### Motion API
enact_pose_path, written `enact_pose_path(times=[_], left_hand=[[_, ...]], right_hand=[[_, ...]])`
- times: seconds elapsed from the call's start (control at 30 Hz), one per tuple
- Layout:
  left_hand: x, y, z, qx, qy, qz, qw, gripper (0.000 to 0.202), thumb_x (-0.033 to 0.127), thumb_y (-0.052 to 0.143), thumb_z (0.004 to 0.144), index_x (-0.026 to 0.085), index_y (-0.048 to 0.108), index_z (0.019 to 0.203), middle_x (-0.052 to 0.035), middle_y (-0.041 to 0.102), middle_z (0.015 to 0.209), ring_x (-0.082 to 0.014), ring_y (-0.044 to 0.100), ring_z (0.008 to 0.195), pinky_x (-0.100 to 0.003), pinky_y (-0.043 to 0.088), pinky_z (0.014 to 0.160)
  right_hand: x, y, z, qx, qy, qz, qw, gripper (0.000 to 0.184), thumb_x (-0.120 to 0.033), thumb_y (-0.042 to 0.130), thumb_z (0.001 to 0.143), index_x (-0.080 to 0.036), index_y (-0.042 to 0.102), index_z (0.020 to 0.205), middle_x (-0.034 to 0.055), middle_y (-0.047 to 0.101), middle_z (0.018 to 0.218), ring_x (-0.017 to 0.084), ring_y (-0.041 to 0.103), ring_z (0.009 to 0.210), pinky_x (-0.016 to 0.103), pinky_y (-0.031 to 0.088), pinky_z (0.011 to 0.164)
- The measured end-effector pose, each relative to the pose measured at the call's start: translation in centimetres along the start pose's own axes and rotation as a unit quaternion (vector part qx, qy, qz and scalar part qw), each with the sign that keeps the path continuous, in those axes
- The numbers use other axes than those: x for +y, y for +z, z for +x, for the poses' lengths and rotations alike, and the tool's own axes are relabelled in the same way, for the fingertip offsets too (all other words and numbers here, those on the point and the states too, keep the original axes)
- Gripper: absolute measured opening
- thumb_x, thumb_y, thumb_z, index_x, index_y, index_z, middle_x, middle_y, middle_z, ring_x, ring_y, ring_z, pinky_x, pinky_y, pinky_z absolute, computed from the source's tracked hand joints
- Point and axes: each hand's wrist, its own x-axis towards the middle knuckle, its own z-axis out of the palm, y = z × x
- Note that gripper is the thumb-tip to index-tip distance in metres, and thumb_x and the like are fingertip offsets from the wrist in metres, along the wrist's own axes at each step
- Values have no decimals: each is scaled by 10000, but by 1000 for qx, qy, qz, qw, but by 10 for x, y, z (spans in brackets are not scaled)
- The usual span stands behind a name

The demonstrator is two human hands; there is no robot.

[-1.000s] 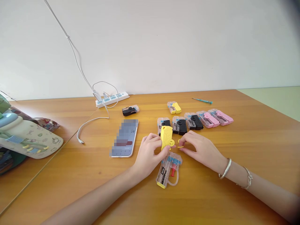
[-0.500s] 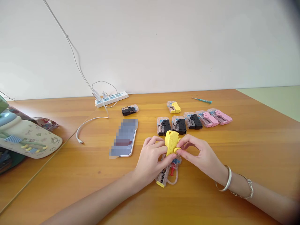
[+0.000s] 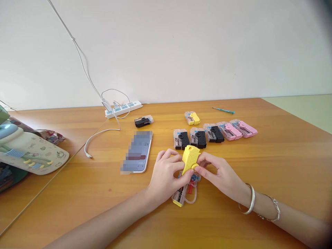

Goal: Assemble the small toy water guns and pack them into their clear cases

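Observation:
A yellow plastic water gun shell is raised over the table between both hands. My left hand is closed on its left side, thumb across the lower end. With thumb and fingers, my right hand pinches the right edge of the shell, by a small round yellow knob. Just below lies a clear water gun body with dark lettering, a red trigger and a clear trigger guard. Whether body and shell are joined is hidden by the fingers.
Beyond the hands lie black folded water guns, pink ones and a yellow one. Another black one lies left, near a phone. A screwdriver, power strip, cable and pale bag surround them.
The yellow shell has tilted slightly to the right. My right fingers have closed in on its right edge and the knob. The clear body has barely moved.

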Motion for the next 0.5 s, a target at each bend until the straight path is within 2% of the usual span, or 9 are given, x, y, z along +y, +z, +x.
enact_pose_path(times=[0.17, 0.27, 0.33, 0.43, 0.5], left_hand=[[-2, 2, -1, 6, 13, 6, 1000, 345, 300, 539, 833, 181, 561, 510, 6, 581, 589, -185, 503, 784, -352, 339, 777], [-3, 3, -1, 12, 15, 2, 1000, 337, 304, 533, 845, 182, 587, 535, -1, 609, 623, -193, 511, 808, -363, 347, 793], [-3, 2, -1, 6, 8, -15, 1000, 286, 309, 534, 858, 199, 642, 617, -9, 661, 722, -211, 520, 890, -379, 348, 835], [-3, 0, 1, -13, -20, -71, 997, 142, 274, 553, 856, 251, 692, 874, -1, 687, 1017, -234, 467, 1100, -397, 331, 938], [-4, -2, 3, -24, -36, -122, 992, 202, 230, 531, 863, 270, 667, 1007, 9, 642, 1161, -226, 415, 1186, -384, 326, 985]], right_hand=[[3, 2, 0, -27, 60, 87, 994, 172, -327, 504, 882, -206, 519, 760, -38, 543, 621, 102, 532, 525, 226, 475, 512], [1, 3, 0, -9, 65, 74, 995, 166, -328, 529, 864, -208, 519, 750, -30, 563, 636, 108, 548, 541, 234, 485, 529], [0, 3, 0, 20, 52, 44, 997, 129, -303, 546, 852, -212, 524, 763, -24, 586, 639, 119, 573, 564, 244, 496, 552], [0, 1, -2, 71, -2, -24, 997, 37, -243, 555, 845, -222, 543, 817, -20, 623, 662, 130, 602, 586, 252, 506, 578], [3, -2, -2, 111, -69, -96, 987, 15, -216, 553, 850, -228, 558, 843, -10, 645, 692, 137, 611, 609, 257, 503, 589]])
